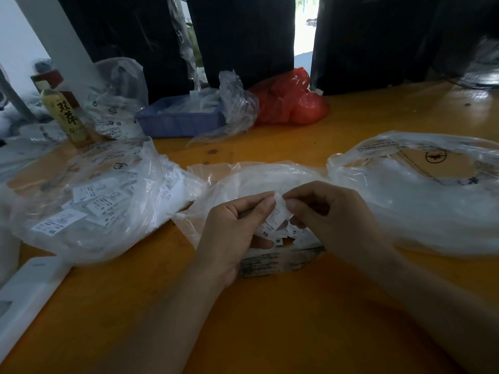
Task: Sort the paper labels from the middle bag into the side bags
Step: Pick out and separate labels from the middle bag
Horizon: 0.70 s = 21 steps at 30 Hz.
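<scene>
Three clear plastic bags lie on the orange table. The middle bag (pixel 259 179) sits right behind my hands. My left hand (pixel 232 230) grips a small fan of white paper labels (pixel 272 225) marked XS, M and XL. My right hand (pixel 326 209) pinches the top edge of one of those labels, thumb and forefinger meeting my left fingertips. The left bag (pixel 102 195) holds several white labels, some marked S. The right bag (pixel 421 190) lies open and looks whitish inside; its contents are unclear.
A printed flat pack (pixel 275 263) lies under my hands. At the back stand a blue tray (pixel 181 120), a red plastic bag (pixel 291 103), crumpled clear bags and a yellow-labelled bottle (pixel 66 114). A white flat object (pixel 29 290) lies at the left front edge.
</scene>
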Each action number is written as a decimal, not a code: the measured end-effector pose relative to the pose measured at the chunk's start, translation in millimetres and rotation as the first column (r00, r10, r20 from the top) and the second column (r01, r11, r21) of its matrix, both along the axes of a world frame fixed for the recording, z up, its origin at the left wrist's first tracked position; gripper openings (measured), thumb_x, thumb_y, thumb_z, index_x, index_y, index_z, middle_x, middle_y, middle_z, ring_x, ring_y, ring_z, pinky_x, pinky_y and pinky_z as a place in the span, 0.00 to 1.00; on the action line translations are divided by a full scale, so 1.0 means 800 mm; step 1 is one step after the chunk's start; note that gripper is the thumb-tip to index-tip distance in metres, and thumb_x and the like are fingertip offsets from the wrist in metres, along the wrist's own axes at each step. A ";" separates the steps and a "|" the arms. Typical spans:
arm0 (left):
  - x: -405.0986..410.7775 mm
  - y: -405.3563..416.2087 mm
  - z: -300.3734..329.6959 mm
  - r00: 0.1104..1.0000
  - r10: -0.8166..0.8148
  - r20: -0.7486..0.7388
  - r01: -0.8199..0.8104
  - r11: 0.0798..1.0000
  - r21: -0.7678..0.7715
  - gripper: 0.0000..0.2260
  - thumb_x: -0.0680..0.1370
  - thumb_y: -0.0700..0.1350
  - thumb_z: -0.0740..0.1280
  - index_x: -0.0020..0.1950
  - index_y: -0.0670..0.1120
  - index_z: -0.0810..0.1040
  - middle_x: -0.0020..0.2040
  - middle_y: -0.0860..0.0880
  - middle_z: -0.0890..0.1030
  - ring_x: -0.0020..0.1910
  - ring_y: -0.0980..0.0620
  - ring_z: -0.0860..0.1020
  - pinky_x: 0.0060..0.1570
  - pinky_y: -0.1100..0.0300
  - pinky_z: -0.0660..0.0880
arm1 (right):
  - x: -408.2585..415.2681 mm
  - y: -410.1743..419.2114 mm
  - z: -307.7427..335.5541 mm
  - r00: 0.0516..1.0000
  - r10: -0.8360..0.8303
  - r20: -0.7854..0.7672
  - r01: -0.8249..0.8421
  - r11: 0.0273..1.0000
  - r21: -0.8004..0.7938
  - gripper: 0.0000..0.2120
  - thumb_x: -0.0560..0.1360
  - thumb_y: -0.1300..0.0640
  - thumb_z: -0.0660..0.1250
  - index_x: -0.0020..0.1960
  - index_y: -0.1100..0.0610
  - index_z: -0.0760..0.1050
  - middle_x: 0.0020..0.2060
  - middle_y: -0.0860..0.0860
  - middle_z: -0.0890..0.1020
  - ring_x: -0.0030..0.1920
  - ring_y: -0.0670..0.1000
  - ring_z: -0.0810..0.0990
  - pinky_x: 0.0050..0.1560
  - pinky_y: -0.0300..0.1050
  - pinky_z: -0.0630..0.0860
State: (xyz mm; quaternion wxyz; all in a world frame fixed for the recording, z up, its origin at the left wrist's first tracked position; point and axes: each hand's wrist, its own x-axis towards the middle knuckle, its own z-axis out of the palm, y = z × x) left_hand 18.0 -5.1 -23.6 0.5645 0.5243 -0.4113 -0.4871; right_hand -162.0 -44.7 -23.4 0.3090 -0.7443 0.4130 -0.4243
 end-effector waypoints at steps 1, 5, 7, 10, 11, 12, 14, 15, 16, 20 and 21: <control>0.001 -0.001 -0.001 1.000 -0.001 -0.014 0.001 1.000 0.006 0.13 0.69 0.53 0.76 0.52 0.53 0.90 0.49 0.48 0.90 0.45 0.49 0.89 0.29 0.64 0.80 | 0.000 0.000 0.000 1.000 0.014 -0.005 -0.014 1.000 -0.001 0.08 0.78 0.52 0.71 0.51 0.38 0.80 0.41 0.38 0.85 0.42 0.40 0.85 0.45 0.38 0.83; 0.003 -0.003 -0.001 0.997 -0.009 -0.075 0.010 1.000 0.010 0.13 0.69 0.52 0.77 0.53 0.52 0.90 0.49 0.48 0.89 0.44 0.53 0.88 0.30 0.64 0.80 | -0.001 0.000 -0.002 1.000 0.002 0.025 -0.003 0.999 0.033 0.08 0.76 0.54 0.74 0.52 0.41 0.80 0.40 0.41 0.85 0.41 0.42 0.85 0.45 0.44 0.84; 0.005 -0.002 0.000 0.998 -0.041 -0.043 0.040 0.999 -0.017 0.14 0.71 0.49 0.77 0.56 0.52 0.89 0.50 0.51 0.89 0.46 0.54 0.87 0.34 0.63 0.82 | -0.003 -0.002 -0.002 0.998 -0.040 0.042 0.039 0.999 0.020 0.09 0.77 0.55 0.74 0.51 0.42 0.79 0.40 0.40 0.85 0.40 0.42 0.84 0.45 0.44 0.84; 0.007 -0.001 0.002 0.979 0.019 0.202 0.007 0.992 -0.126 0.16 0.78 0.37 0.76 0.61 0.54 0.85 0.56 0.56 0.88 0.48 0.54 0.88 0.36 0.64 0.81 | -0.007 -0.004 0.002 0.992 -0.115 0.053 0.116 0.993 -0.013 0.08 0.77 0.53 0.74 0.51 0.42 0.77 0.40 0.41 0.84 0.40 0.42 0.84 0.44 0.41 0.83; 0.008 0.000 0.004 0.949 0.080 0.304 -0.027 0.985 -0.173 0.17 0.79 0.36 0.74 0.62 0.55 0.84 0.55 0.58 0.88 0.46 0.55 0.88 0.35 0.65 0.81 | -0.009 -0.005 0.004 0.990 -0.136 0.048 0.137 0.990 -0.022 0.08 0.77 0.53 0.73 0.51 0.42 0.77 0.40 0.41 0.84 0.40 0.42 0.84 0.44 0.39 0.82; 0.011 0.003 0.007 0.900 0.158 0.405 -0.066 0.971 -0.231 0.17 0.80 0.37 0.74 0.62 0.56 0.84 0.53 0.58 0.88 0.43 0.57 0.87 0.34 0.66 0.80 | -0.011 -0.006 0.006 0.986 -0.159 0.047 0.161 0.986 -0.034 0.07 0.77 0.53 0.73 0.51 0.42 0.77 0.40 0.41 0.84 0.41 0.41 0.83 0.44 0.37 0.82; 0.026 0.006 0.020 0.725 0.381 0.574 -0.135 0.895 -0.424 0.16 0.80 0.37 0.72 0.62 0.57 0.82 0.54 0.56 0.86 0.42 0.61 0.86 0.34 0.69 0.80 | -0.019 -0.011 0.015 0.973 -0.231 0.026 0.233 0.967 -0.105 0.05 0.78 0.54 0.71 0.50 0.44 0.78 0.40 0.40 0.83 0.41 0.39 0.82 0.41 0.31 0.79; 0.041 0.006 0.027 0.594 0.523 0.611 -0.159 0.821 -0.549 0.15 0.81 0.37 0.71 0.63 0.53 0.82 0.58 0.54 0.85 0.46 0.62 0.85 0.38 0.71 0.80 | -0.026 -0.015 0.021 0.958 -0.287 -0.018 0.280 0.944 -0.172 0.04 0.79 0.54 0.70 0.50 0.45 0.78 0.40 0.39 0.81 0.41 0.39 0.81 0.38 0.29 0.76; 0.061 0.006 0.036 0.439 0.657 0.613 -0.189 0.734 -0.652 0.13 0.81 0.36 0.70 0.63 0.49 0.83 0.61 0.51 0.84 0.51 0.60 0.84 0.43 0.74 0.79 | -0.036 -0.022 0.027 0.929 -0.357 -0.092 0.326 0.911 -0.251 0.02 0.79 0.54 0.68 0.50 0.47 0.78 0.40 0.38 0.80 0.40 0.41 0.80 0.37 0.29 0.74; 0.157 0.008 0.049 0.022 0.743 0.669 -0.465 0.600 -0.651 0.15 0.81 0.37 0.62 0.61 0.46 0.85 0.63 0.43 0.84 0.58 0.42 0.83 0.54 0.52 0.80 | -0.092 -0.064 0.036 0.589 -0.589 -0.553 0.410 0.808 -0.423 0.09 0.81 0.59 0.64 0.43 0.55 0.79 0.39 0.51 0.82 0.37 0.52 0.79 0.40 0.47 0.76; 0.176 0.010 0.045 0.024 0.686 0.727 -0.534 0.624 -0.571 0.16 0.81 0.36 0.61 0.61 0.45 0.85 0.63 0.41 0.84 0.60 0.39 0.82 0.57 0.43 0.80 | -0.102 -0.070 0.035 0.487 -0.574 -0.658 0.412 0.816 -0.406 0.09 0.81 0.57 0.64 0.46 0.55 0.81 0.42 0.54 0.84 0.40 0.54 0.81 0.42 0.48 0.77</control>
